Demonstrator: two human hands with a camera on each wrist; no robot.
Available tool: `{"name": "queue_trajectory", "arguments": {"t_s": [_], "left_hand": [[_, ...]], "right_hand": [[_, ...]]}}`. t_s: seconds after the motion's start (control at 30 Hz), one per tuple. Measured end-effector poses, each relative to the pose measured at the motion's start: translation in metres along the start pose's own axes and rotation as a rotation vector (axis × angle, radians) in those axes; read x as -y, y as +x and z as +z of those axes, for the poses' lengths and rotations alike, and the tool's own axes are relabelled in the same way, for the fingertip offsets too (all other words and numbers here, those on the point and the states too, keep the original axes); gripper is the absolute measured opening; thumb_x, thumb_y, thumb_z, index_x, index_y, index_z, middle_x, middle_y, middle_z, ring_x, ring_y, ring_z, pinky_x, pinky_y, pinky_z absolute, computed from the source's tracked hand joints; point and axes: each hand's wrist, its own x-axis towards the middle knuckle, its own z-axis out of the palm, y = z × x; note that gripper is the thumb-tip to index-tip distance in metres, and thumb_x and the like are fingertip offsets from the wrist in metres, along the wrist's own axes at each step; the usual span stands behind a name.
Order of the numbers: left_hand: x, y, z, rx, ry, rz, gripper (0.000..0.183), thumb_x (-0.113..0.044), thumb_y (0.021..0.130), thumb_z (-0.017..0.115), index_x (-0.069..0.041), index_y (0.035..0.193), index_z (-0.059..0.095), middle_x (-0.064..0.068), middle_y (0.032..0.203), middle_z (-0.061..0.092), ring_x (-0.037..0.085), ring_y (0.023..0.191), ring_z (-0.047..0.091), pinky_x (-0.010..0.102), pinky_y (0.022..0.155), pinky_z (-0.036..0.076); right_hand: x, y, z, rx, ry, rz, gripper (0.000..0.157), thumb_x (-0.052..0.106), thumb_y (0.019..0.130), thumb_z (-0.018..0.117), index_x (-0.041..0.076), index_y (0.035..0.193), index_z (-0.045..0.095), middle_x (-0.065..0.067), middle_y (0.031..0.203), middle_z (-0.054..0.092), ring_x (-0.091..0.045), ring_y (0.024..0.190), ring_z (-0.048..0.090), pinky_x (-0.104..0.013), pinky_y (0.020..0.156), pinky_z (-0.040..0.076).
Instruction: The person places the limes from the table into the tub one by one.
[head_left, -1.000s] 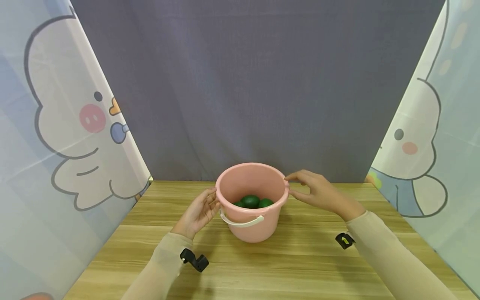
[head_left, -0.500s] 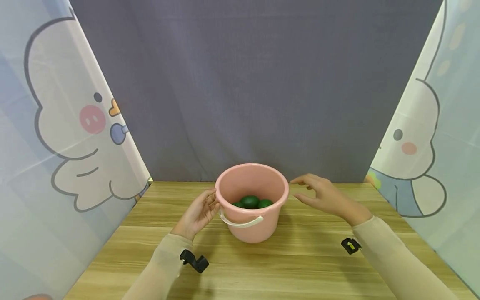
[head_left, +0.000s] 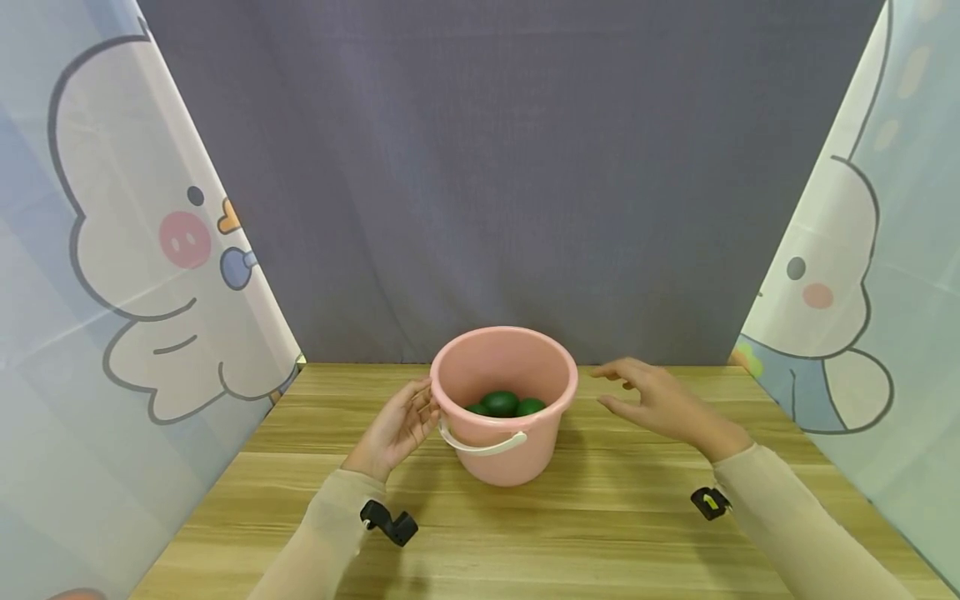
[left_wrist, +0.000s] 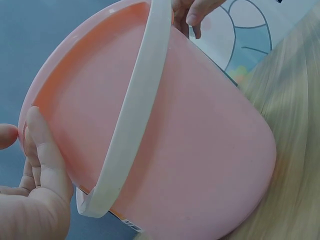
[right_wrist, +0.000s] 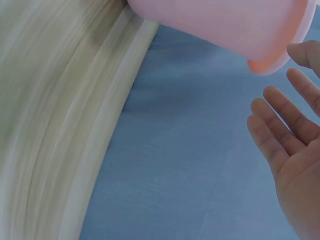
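Observation:
A pink bucket [head_left: 506, 454] stands upright on the table, its white handle [left_wrist: 131, 112] hanging down at the front. Several dark green, smooth, rounded fruits, like avocados [head_left: 500, 403], lie at its bottom, partly hidden by the near rim. My left hand [head_left: 397, 427] holds the bucket's left rim, with the thumb at the lip and fingers [left_wrist: 47, 150] against the outside below it. To the right of the bucket, my right hand [head_left: 663, 406] is in the air, apart from the rim, with loosely bent fingers [right_wrist: 282, 107] and nothing in them.
The wood-grain table [head_left: 600, 533] ends at a dark grey curtain [head_left: 525, 167] close behind the bucket. Cartoon-printed curtains [head_left: 180, 275] hang on both sides. Black camera mounts [head_left: 388, 521] sit at both wrists.
My right hand has let go of the bucket's right rim and drawn away to the right. The left hand and the bucket have stayed in place.

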Motion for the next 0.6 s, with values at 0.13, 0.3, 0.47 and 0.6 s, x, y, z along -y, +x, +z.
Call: {"name": "queue_trajectory", "arguments": {"t_s": [0.13, 0.3, 0.47, 0.6], "left_hand": [[0.0, -0.001, -0.002, 0.016, 0.005, 0.0, 0.019, -0.018, 0.107, 0.044, -0.008, 0.122, 0.049, 0.002, 0.096, 0.055, 0.007, 0.077, 0.058, 0.011, 0.066, 0.055], [-0.001, -0.002, -0.006, 0.034, -0.009, 0.002, 0.021, -0.018, 0.109, 0.04, -0.009, 0.127, 0.044, 0.001, 0.096, 0.056, 0.005, 0.077, 0.059, 0.011, 0.067, 0.055], [-0.002, -0.004, -0.01, 0.043, -0.014, 0.031, 0.02, -0.017, 0.108, 0.041, -0.009, 0.125, 0.047, 0.0, 0.094, 0.056, 0.004, 0.076, 0.059, 0.011, 0.066, 0.055], [-0.003, -0.005, -0.012, 0.018, 0.002, 0.04, 0.024, -0.018, 0.108, 0.043, -0.009, 0.13, 0.043, -0.001, 0.093, 0.055, 0.004, 0.075, 0.058, 0.011, 0.066, 0.054]], "right_hand": [[-0.003, -0.005, 0.003, 0.001, 0.003, 0.014, 0.035, 0.017, 0.093, 0.074, 0.008, 0.125, 0.063, -0.006, 0.121, 0.067, -0.026, 0.107, 0.065, -0.046, 0.081, 0.061], [-0.007, -0.012, 0.008, 0.015, 0.021, 0.054, 0.035, 0.02, 0.094, 0.073, 0.01, 0.126, 0.063, -0.004, 0.123, 0.066, -0.025, 0.11, 0.064, -0.044, 0.083, 0.06], [-0.01, -0.015, 0.014, -0.011, 0.034, 0.024, 0.034, 0.015, 0.092, 0.074, 0.009, 0.124, 0.064, -0.004, 0.123, 0.067, -0.024, 0.109, 0.064, -0.041, 0.081, 0.061], [-0.013, -0.019, 0.018, -0.037, 0.027, -0.014, 0.033, 0.009, 0.09, 0.075, 0.007, 0.122, 0.065, -0.005, 0.121, 0.068, -0.025, 0.106, 0.065, -0.042, 0.078, 0.061]]}}
